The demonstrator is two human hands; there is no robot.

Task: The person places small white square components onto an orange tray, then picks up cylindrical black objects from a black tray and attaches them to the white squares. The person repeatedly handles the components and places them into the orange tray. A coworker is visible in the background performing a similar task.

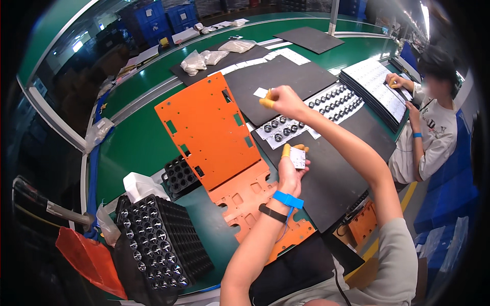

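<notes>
While the left hand [290,173] lies palm up with its fingers curled around a small white board [298,158], the right hand [282,100] reaches out ahead of it, thumb and forefinger drawn together on a small white square [260,92]. Yellow covers [286,151] sheathe some fingertips on both hands, and a blue wristband [288,199] circles the left wrist beside a dark band [273,212].

The square is over a black sheet [301,79], and the board sits in the left palm, near white panels [272,143] that carry rows of glossy black round parts [293,128]. To the left, an orange plate [209,135] stands tilted beside a paler orange fixture [244,196] with cut-outs. Black trays [191,239] with shiny round pieces [156,237] stand at lower left on the green surface [127,163]. At the far right, a co-worker [434,130] handles a stack of white sheets [371,81].
</notes>
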